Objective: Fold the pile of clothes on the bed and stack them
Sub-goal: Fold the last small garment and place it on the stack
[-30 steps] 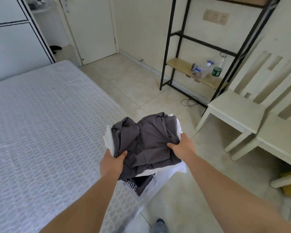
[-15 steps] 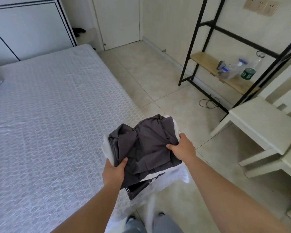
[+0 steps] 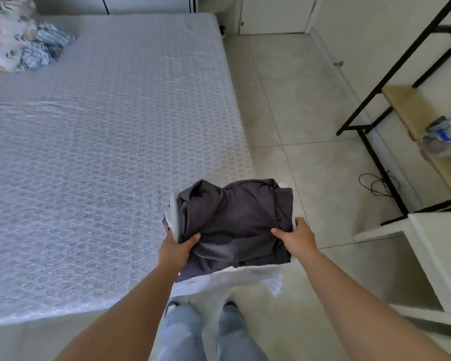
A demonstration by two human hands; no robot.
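Patterned bedding (image 3: 18, 43) bunched at bed's (image 3: 102, 142) far left corner. Left hand (image 3: 176, 247), arm outstretched, thumb curled over dark grey clothes bundle (image 3: 235, 220) held above bed's near corner. Right hand (image 3: 296, 237) gripping opposite edge, fingers tucked beneath. Black-framed shelf (image 3: 412, 105) far right.

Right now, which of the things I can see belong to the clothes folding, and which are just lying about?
Part of the job:
- bundle of clothes, dark grey garment on top, white ones beneath
- left hand and right hand, gripping the bundle's near corners
- bed

Just lying about:
- patterned bedding at the bed's far corner
- black metal shelf
- cable on the floor
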